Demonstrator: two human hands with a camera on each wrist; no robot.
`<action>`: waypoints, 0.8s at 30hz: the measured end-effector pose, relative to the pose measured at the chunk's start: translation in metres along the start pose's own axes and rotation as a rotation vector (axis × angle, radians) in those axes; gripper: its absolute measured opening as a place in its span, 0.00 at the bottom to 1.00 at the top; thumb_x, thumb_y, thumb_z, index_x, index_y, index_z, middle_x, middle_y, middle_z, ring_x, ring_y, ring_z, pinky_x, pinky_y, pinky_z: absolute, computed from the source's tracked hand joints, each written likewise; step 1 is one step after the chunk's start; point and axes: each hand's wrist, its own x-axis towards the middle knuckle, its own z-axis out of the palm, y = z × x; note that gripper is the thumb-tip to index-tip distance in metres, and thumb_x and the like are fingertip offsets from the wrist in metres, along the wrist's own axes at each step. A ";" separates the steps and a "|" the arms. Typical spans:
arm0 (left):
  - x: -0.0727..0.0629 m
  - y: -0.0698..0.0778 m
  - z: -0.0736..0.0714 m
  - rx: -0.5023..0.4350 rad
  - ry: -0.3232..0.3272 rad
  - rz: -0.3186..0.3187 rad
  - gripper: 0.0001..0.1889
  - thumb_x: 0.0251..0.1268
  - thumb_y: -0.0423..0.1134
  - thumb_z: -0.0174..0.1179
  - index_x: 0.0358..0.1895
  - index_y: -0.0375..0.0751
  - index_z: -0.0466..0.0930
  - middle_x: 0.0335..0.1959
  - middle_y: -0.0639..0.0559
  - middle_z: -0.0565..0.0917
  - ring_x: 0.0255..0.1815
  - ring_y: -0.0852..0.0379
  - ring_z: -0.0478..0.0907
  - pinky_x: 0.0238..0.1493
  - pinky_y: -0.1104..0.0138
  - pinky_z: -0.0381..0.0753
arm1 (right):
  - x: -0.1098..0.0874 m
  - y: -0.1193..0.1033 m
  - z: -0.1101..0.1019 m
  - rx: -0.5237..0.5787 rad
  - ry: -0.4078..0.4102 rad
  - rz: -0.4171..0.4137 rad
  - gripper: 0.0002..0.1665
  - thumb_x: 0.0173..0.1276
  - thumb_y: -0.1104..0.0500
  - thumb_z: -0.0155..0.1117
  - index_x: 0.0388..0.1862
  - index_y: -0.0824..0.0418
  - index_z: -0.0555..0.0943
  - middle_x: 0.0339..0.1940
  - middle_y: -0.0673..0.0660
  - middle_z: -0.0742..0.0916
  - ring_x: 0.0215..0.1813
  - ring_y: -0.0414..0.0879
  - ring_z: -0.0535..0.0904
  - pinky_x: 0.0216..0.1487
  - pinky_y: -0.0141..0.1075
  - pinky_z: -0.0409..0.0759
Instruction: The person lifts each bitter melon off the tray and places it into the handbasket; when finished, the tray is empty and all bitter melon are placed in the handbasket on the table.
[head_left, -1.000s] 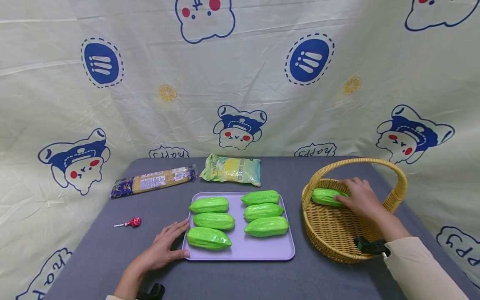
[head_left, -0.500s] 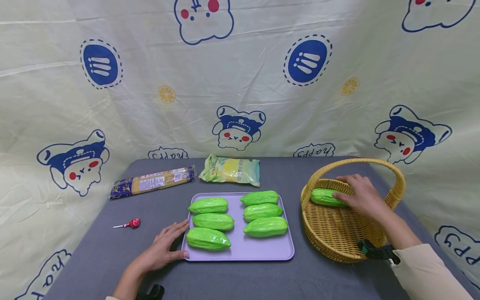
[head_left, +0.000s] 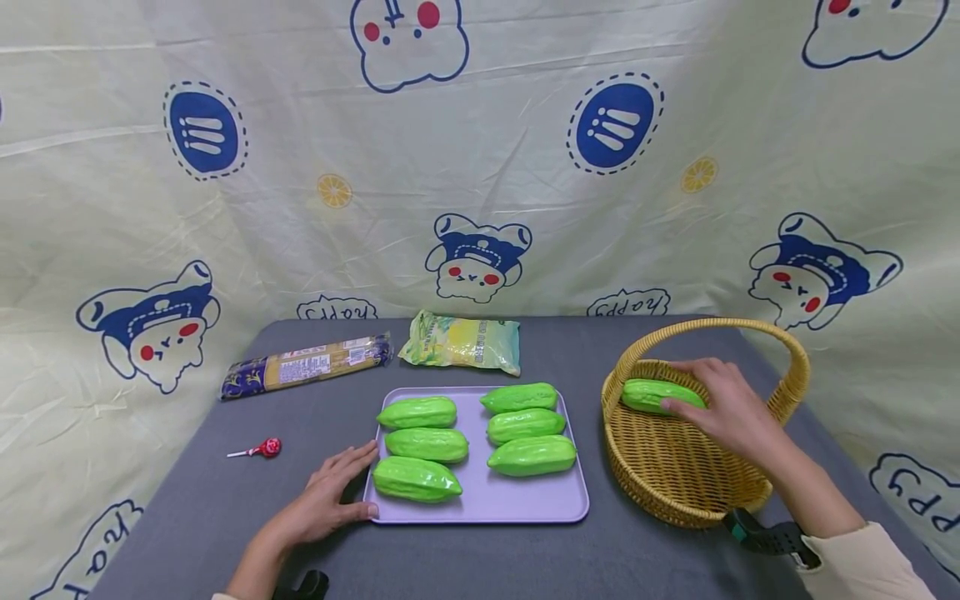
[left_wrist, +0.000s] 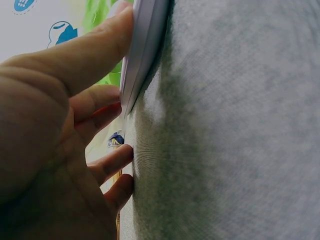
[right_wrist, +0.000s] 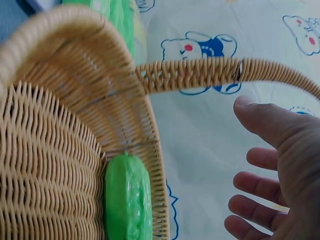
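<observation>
In the head view, one green ridged bitter melon (head_left: 652, 395) lies at the back left inside the wicker basket (head_left: 660, 467). My right hand (head_left: 727, 412) is over the basket beside it. The right wrist view shows that hand (right_wrist: 280, 175) apart from the bitter melon (right_wrist: 128, 197), its fingers loosely extended and holding nothing. My left hand (head_left: 322, 496) rests at the left edge of the lilac tray (head_left: 517, 504), fingers spread. Up close, its thumb and fingers touch the tray rim (left_wrist: 142, 45). Several more bitter melons (head_left: 534, 456) lie on the tray in two columns.
Behind the tray are a blue-ended pack of noodles (head_left: 307, 365) and a green and yellow bag (head_left: 465, 340). A red lollipop (head_left: 268, 447) lies to the left. The basket's tall handle (head_left: 708, 325) arches over it. A patterned curtain (head_left: 562, 250) hangs behind the table.
My right hand has drawn back from the bitter melon in the basket, uncovering more of it, and its wrist has shifted toward the front right. My left hand stays at the tray.
</observation>
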 end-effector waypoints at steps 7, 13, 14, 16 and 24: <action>0.000 0.001 -0.001 -0.007 -0.011 -0.012 0.43 0.53 0.54 0.65 0.71 0.40 0.60 0.74 0.43 0.59 0.73 0.31 0.51 0.64 0.31 0.48 | -0.015 -0.017 0.000 0.031 0.063 -0.052 0.32 0.60 0.48 0.68 0.57 0.65 0.75 0.53 0.67 0.78 0.54 0.62 0.69 0.46 0.58 0.69; 0.000 0.000 -0.001 -0.007 -0.004 -0.006 0.42 0.53 0.53 0.65 0.71 0.41 0.60 0.74 0.42 0.60 0.73 0.31 0.51 0.64 0.31 0.48 | -0.026 -0.031 0.005 0.052 0.120 -0.105 0.30 0.56 0.52 0.72 0.56 0.63 0.76 0.53 0.64 0.79 0.54 0.58 0.70 0.45 0.52 0.69; 0.000 0.000 0.000 -0.003 -0.002 -0.001 0.42 0.53 0.53 0.65 0.71 0.40 0.60 0.74 0.42 0.60 0.73 0.31 0.51 0.64 0.31 0.48 | -0.027 -0.033 0.006 0.050 0.126 -0.111 0.30 0.56 0.52 0.72 0.55 0.63 0.76 0.52 0.64 0.79 0.54 0.58 0.70 0.46 0.53 0.69; 0.000 0.000 0.000 0.001 0.004 0.006 0.42 0.53 0.53 0.66 0.70 0.40 0.61 0.73 0.42 0.60 0.72 0.31 0.52 0.64 0.31 0.49 | -0.030 -0.039 0.009 0.052 0.143 -0.130 0.30 0.55 0.52 0.73 0.54 0.63 0.77 0.51 0.62 0.79 0.54 0.57 0.70 0.48 0.53 0.69; -0.001 -0.001 0.001 0.002 0.014 0.008 0.42 0.53 0.52 0.66 0.70 0.39 0.61 0.73 0.41 0.61 0.72 0.30 0.52 0.63 0.31 0.49 | -0.035 -0.055 0.025 0.063 0.247 -0.306 0.33 0.42 0.61 0.79 0.52 0.60 0.79 0.49 0.55 0.82 0.52 0.47 0.71 0.55 0.24 0.61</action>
